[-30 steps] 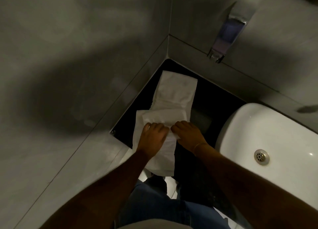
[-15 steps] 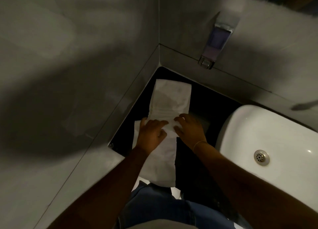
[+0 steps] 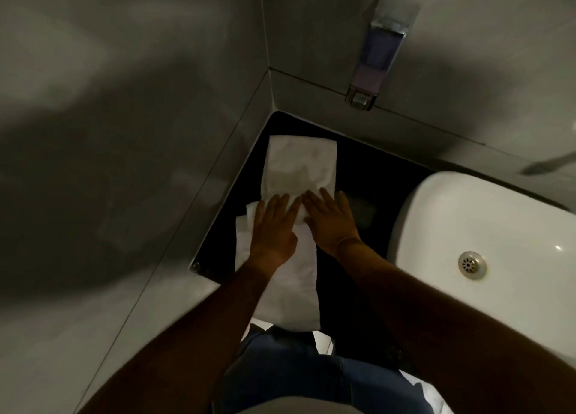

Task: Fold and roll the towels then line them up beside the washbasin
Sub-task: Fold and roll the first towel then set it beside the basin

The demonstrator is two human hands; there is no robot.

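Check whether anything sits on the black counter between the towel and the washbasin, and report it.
Nothing visible does. The white towel lies flat under the left hand and right hand, and the strip of black counter between it and the washbasin looks bare, though dim.

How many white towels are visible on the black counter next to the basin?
1. The long white cloth towel lies as a strip on the black counter, left of the white ceramic washbasin, under both flat hands. No rolled towel shows; any others would be out of view.
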